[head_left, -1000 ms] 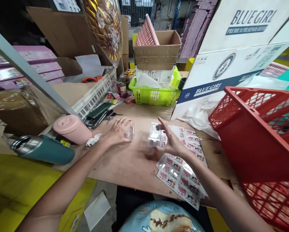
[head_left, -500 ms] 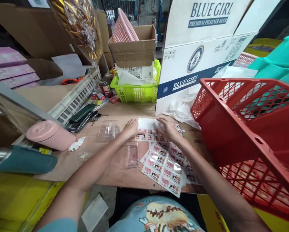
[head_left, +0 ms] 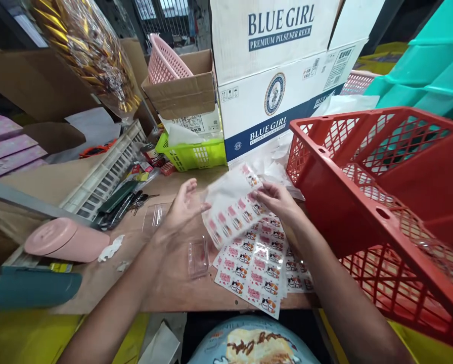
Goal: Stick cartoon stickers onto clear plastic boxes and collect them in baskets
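Observation:
My right hand (head_left: 278, 201) pinches the right edge of a sticker sheet (head_left: 226, 189), lifted and tilted above the table. Part of this sheet is bare white backing; cat stickers with pink print remain in a row and at its upper right corner. My left hand (head_left: 185, 206) is open, fingers apart, by the sheet's left edge. Below the lifted sheet, several full sticker sheets (head_left: 255, 270) lie overlapped near the table's front edge. A clear plastic box (head_left: 198, 259) rests left of them. Another clear plastic piece (head_left: 154, 216) is partly hidden by my left hand.
A red plastic crate (head_left: 336, 212) stands close on the right. Behind are a white beer carton (head_left: 245, 108) and a lime-green basket (head_left: 196, 155). On the left lie a pink tumbler (head_left: 67, 240), a teal bottle (head_left: 40, 290) and keys (head_left: 139, 199).
The sticker sheet has come up off the table in my right hand and tilted. My left hand has moved off the sheet and opened. The view has shifted to the right.

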A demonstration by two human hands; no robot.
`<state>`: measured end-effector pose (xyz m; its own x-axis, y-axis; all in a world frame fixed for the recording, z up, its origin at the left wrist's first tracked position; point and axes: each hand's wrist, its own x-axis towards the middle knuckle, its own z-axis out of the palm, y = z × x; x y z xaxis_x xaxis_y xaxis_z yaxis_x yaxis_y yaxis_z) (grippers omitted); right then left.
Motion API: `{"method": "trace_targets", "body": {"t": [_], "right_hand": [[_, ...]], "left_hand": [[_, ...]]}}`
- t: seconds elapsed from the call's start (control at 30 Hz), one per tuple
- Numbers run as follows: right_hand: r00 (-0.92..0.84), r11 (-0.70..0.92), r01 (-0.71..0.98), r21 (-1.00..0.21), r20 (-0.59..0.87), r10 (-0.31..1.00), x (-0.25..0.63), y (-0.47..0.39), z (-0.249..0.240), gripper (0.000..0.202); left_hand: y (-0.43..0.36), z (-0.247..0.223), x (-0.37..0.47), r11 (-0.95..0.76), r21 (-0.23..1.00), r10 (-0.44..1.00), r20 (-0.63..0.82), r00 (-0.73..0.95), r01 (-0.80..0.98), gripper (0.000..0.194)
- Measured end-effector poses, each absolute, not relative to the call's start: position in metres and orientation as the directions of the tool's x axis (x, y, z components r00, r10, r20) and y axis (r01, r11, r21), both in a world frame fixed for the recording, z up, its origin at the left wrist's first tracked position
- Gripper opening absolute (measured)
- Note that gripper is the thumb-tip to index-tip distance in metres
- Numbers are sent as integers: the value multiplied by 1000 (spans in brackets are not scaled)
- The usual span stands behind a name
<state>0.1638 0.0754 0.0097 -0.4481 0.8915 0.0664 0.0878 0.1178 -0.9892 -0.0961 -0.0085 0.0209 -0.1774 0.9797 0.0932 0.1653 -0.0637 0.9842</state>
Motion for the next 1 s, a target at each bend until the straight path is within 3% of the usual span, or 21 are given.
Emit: {"method": "trace_targets", "body": {"t": [0.07, 0.17, 0.23, 0.3, 0.33, 0.4, 0.47, 0.57, 0.67, 0.83, 0.93, 1.0], "right_hand": [[-551, 138, 125, -982, 47, 833, 174, 61, 28, 34], [-651, 183, 171, -968, 29, 759, 190, 40, 48, 37], [-681, 159, 180, -971, -6, 732, 201, 30, 55, 40], [-679, 201, 231, -952, -10, 734, 209, 22, 59, 39], [-634, 283, 278, -918, 46, 772, 212, 18, 59, 36], [-462, 511, 410, -755, 311, 830, 213, 11, 57, 26], [-364, 677, 508, -532, 580, 729, 208, 3, 51, 17], [-449, 806, 462, -369, 687, 572, 198, -7, 39, 16], [-469, 825, 419, -381, 687, 555, 192, -11, 29, 15], [-505, 811, 367, -455, 635, 585, 189, -12, 26, 15], [-456, 739, 291, -608, 591, 665, 183, -8, 22, 16], [-327, 566, 218, -795, 487, 810, 182, -1, 15, 19]], "left_hand": [[-10, 37, -84, -74, 990, 988, 89, -127, 122, 78], [-16, 51, -57, 63, 998, 993, -64, 102, 14, 45], [-24, 53, -38, 114, 989, 987, -101, 125, -97, 28], [-31, 51, -23, 113, 970, 992, -96, 87, -214, 22], [-35, 50, -16, 110, 963, 993, -95, 71, -248, 22], [-41, 44, -5, 112, 956, 994, -105, 41, -270, 23], [-46, 37, 6, 125, 951, 992, -126, 14, -283, 21], [-53, 25, 18, 124, 928, 991, -130, 6, -350, 19], [-57, 19, 22, 50, 957, 999, -52, -2, -287, 15], [-58, 19, 19, -153, 987, 988, 152, 25, 54, 14], [-57, 20, 19, -177, 976, 984, 173, 45, 127, 16], [-56, 16, 19, -157, 980, 987, 151, 58, 125, 16]]}}
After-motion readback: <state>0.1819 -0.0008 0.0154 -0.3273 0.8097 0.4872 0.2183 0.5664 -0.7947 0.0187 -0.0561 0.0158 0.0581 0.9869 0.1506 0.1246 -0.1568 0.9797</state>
